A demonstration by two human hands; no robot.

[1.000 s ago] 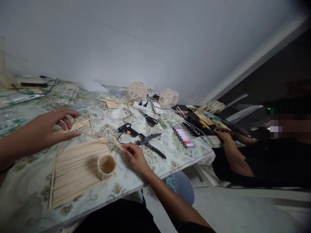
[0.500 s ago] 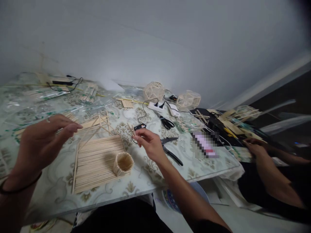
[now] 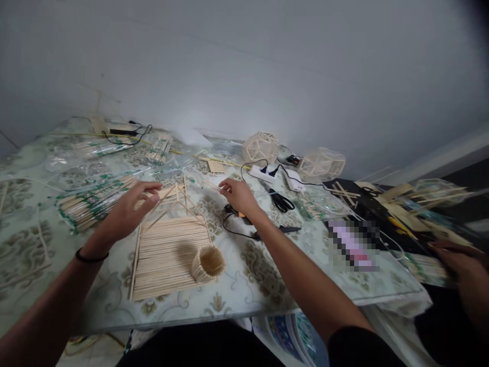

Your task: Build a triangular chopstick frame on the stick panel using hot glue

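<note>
My left hand [image 3: 128, 211] hovers with thumb and fingers apart and nothing in it, beside a loose triangular frame of sticks [image 3: 184, 203]. My right hand [image 3: 240, 198] is farther right, fingers pinched on thin wooden sticks [image 3: 211, 184] that point left. Between and below the hands lies a flat mat of wooden sticks [image 3: 164, 257] with a stick edging on its left. A small round cup made of sticks [image 3: 208, 262] stands on the mat's lower right corner. Plastic-wrapped stick bundles [image 3: 95, 201] lie left of my left hand.
Black-handled scissors [image 3: 282, 203], pliers-like cutters [image 3: 290, 229] partly behind my right arm, and a white power strip [image 3: 263, 174] with cords lie to the right. Two stick polyhedrons [image 3: 261, 148] stand at the back. A co-worker's hand [image 3: 458, 257] is at the far right.
My right hand has moved up and away with its sticks, toward the back of the table. My left hand has come right, nearer the mat. The view has shifted left.
</note>
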